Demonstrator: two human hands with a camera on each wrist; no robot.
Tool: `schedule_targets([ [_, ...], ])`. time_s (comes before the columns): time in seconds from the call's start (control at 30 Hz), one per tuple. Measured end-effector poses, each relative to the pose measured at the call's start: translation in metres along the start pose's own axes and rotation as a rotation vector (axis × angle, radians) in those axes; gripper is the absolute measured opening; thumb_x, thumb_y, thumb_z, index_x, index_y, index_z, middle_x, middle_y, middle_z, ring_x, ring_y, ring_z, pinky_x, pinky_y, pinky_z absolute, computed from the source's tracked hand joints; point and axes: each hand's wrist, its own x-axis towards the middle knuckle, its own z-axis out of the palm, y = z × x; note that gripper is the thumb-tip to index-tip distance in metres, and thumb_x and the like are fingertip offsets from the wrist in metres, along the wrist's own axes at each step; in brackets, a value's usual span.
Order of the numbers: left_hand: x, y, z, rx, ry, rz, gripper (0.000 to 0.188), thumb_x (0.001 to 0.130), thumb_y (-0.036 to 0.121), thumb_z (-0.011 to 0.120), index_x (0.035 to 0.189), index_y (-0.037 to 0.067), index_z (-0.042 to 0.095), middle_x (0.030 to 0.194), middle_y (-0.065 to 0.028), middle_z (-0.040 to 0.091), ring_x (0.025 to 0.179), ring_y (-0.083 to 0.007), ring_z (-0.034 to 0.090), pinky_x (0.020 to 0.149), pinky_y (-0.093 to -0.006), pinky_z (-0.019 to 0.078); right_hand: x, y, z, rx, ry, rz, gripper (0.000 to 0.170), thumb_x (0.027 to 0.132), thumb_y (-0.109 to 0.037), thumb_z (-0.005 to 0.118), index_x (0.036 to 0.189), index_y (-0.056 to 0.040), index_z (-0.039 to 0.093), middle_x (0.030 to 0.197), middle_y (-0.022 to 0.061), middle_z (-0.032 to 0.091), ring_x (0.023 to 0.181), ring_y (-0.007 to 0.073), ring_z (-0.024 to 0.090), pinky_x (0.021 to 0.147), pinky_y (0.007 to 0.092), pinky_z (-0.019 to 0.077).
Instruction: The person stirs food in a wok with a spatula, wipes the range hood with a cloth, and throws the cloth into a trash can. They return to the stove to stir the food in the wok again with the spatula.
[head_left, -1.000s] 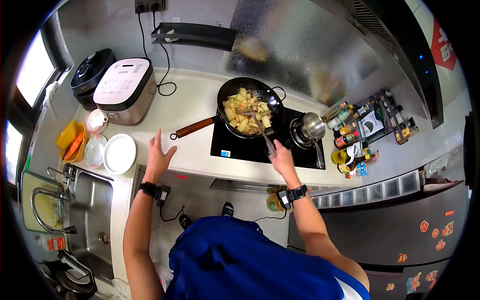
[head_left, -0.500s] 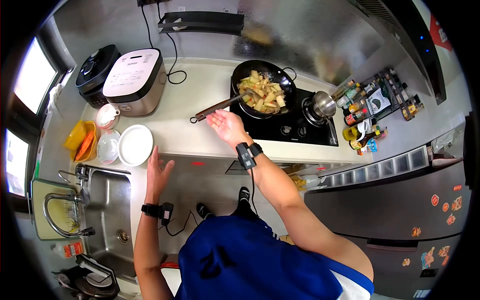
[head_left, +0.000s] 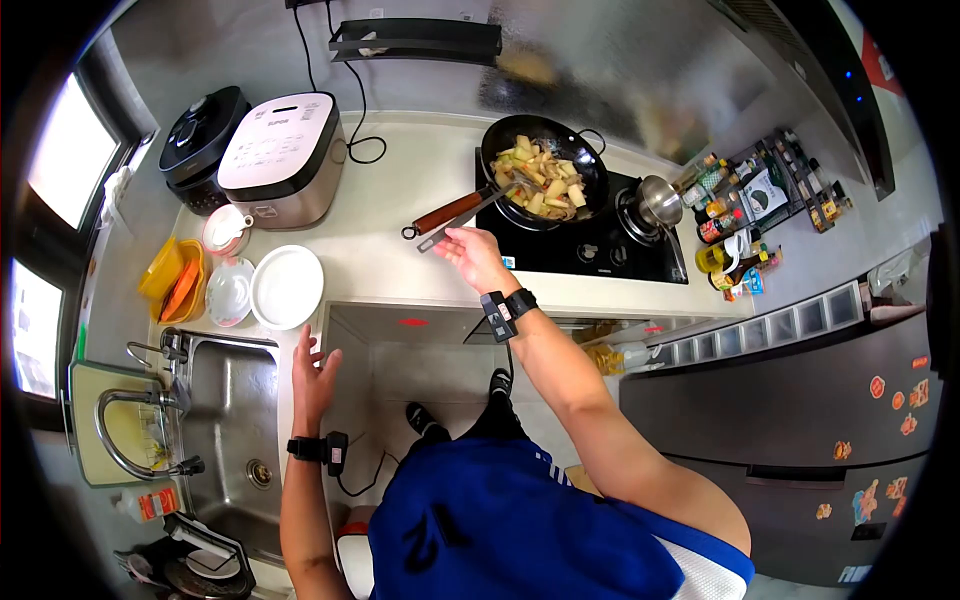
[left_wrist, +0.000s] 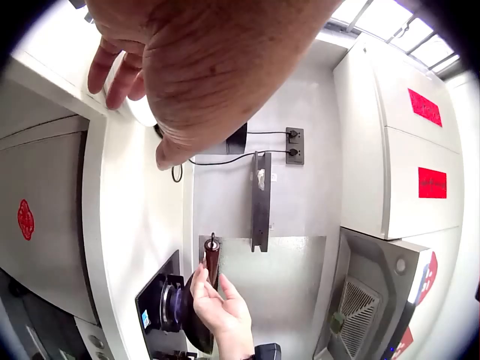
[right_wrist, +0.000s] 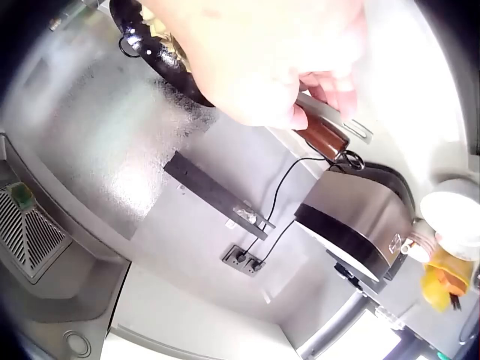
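In the head view, a black wok [head_left: 598, 200] holds chunky pale food pieces [head_left: 545, 175] on the stove. Its wooden handle [head_left: 447, 214] points left over the counter. A metal spatula [head_left: 485, 205] leans on the wok's rim, its blade among the food and its shaft running beside that handle. My right hand [head_left: 478, 260] is at the spatula's handle end, fingers loosely extended and thumb apart; the right wrist view shows the spatula's end [right_wrist: 362, 131] just past the fingertips. Near the counter's front edge, my left hand [head_left: 314, 378] hovers with spread fingers, below a white plate [head_left: 287, 287].
A steel pot [head_left: 660, 200] stands on the right burner, with several seasoning bottles [head_left: 715, 228] beyond it. At left are a rice cooker [head_left: 280, 160], a patterned bowl [head_left: 230, 291], yellow baskets [head_left: 160, 270] and the sink [head_left: 235, 420]. The range hood [left_wrist: 367, 300] overhangs the stove.
My right hand has let go of the spatula over the stove and moved left to the wok handle. The spatula's handle has swung left beside it. The head view has shifted.
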Motion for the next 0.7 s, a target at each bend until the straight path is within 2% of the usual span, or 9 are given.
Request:
schedule_targets([
  [0.17, 0.001, 0.006, 0.011, 0.006, -0.051, 0.019, 0.079, 0.09, 0.018, 0.074, 0.157, 0.006, 0.033, 0.138, -0.0223, 0.052, 0.108, -0.0285, 0.062, 0.089, -0.0399, 0.055, -0.007, 0.002, -0.006, 0.049, -0.071, 0.015, 0.011, 0.092, 0.0, 0.065, 0.098, 0.0045, 0.058, 0.094, 0.0161, 0.064, 0.088, 0.0301, 0.068, 0.082, 0.0453, 0.0615],
  [0.3, -0.006, 0.007, 0.02, 0.013, -0.053, 0.008, 0.077, 0.091, 0.018, 0.074, 0.156, 0.006, 0.034, 0.137, -0.0221, 0.052, 0.108, -0.0291, 0.062, 0.089, -0.0398, 0.0551, -0.006, -0.003, -0.003, -0.011, -0.024, -0.008, 0.011, 0.094, -0.001, 0.064, 0.099, 0.0042, 0.056, 0.088, 0.0152, 0.065, 0.077, 0.0302, 0.07, 0.073, 0.0425, 0.0628],
  [0.33, -0.011, 0.011, 0.022, 0.017, -0.052, 0.005, 0.077, 0.091, 0.018, 0.074, 0.156, 0.006, 0.035, 0.137, -0.0219, 0.052, 0.108, -0.0293, 0.063, 0.089, -0.0397, 0.0551, -0.005, -0.004, -0.003, 0.011, -0.044, -0.037, 0.012, 0.096, -0.005, 0.064, 0.1, 0.0043, 0.056, 0.087, 0.0168, 0.066, 0.073, 0.0302, 0.071, 0.067, 0.0411, 0.0622],
  [0.43, -0.022, 0.011, 0.026, 0.031, -0.04, 0.002, 0.075, 0.091, 0.018, 0.074, 0.155, 0.005, 0.036, 0.136, -0.0212, 0.053, 0.108, -0.0289, 0.062, 0.088, -0.0391, 0.0553, 0.006, -0.019, 0.003, 0.108, -0.089, 0.015, 0.017, 0.099, -0.011, 0.064, 0.1, 0.004, 0.057, 0.088, 0.0192, 0.068, 0.075, 0.0301, 0.072, 0.065, 0.0404, 0.0614],
  [0.57, -0.03, 0.014, 0.031, 0.08, -0.005, -0.013, 0.073, 0.091, 0.017, 0.074, 0.154, 0.005, 0.038, 0.135, -0.0198, 0.053, 0.107, -0.0276, 0.062, 0.087, -0.0384, 0.055, 0.028, -0.031, 0.013, -0.004, 0.057, 0.092, 0.02, 0.1, -0.018, 0.064, 0.099, 0.0019, 0.06, 0.078, 0.0147, 0.069, 0.07, 0.0275, 0.072, 0.058, 0.0349, 0.0576],
  [0.6, -0.031, 0.015, 0.032, 0.078, -0.009, -0.024, 0.073, 0.091, 0.017, 0.074, 0.154, 0.006, 0.038, 0.135, -0.0196, 0.053, 0.107, -0.0272, 0.062, 0.087, -0.0383, 0.0548, 0.031, -0.034, 0.014, -0.147, 0.096, 0.107, 0.023, 0.098, -0.022, 0.066, 0.091, -0.0006, 0.064, 0.07, 0.0095, 0.067, 0.059, 0.021, 0.067, 0.048, 0.0294, 0.0483],
  [0.7, -0.032, 0.018, 0.038, 0.074, -0.022, -0.038, 0.073, 0.091, 0.017, 0.074, 0.154, 0.006, 0.039, 0.135, -0.0189, 0.054, 0.107, -0.0262, 0.061, 0.087, -0.0381, 0.0542, 0.033, -0.034, 0.014, -0.301, 0.105, 0.018, 0.027, 0.097, -0.025, 0.067, 0.08, -0.0031, 0.065, 0.065, 0.006, 0.064, 0.05, 0.0152, 0.058, 0.042, 0.027, 0.038],
])
